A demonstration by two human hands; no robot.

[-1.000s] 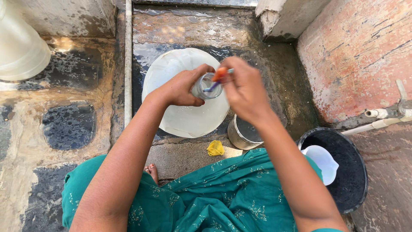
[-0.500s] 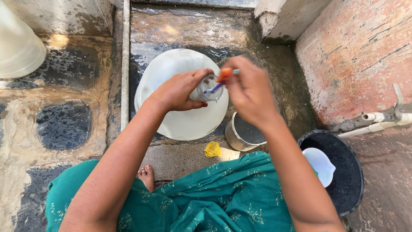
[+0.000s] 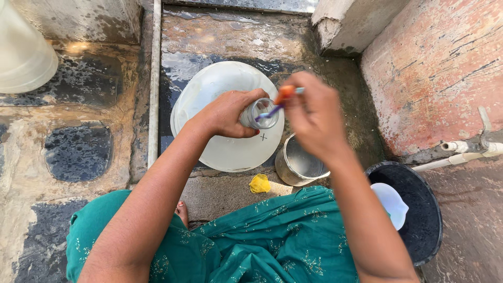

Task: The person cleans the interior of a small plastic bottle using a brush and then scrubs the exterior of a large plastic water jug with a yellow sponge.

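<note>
A clear glass (image 3: 260, 113) is gripped by the left hand (image 3: 230, 112) above a white basin (image 3: 209, 84).

A purple-and-orange brush (image 3: 277, 102) is grasped in the right hand (image 3: 314, 115), its tip poked into the glass's mouth. An empty steel pot (image 3: 299, 162) stands just beside the basin; a white scoop (image 3: 392, 203) lies in the black bucket (image 3: 427, 230). A yellow scrap (image 3: 260, 183) lies near the pot.
</note>
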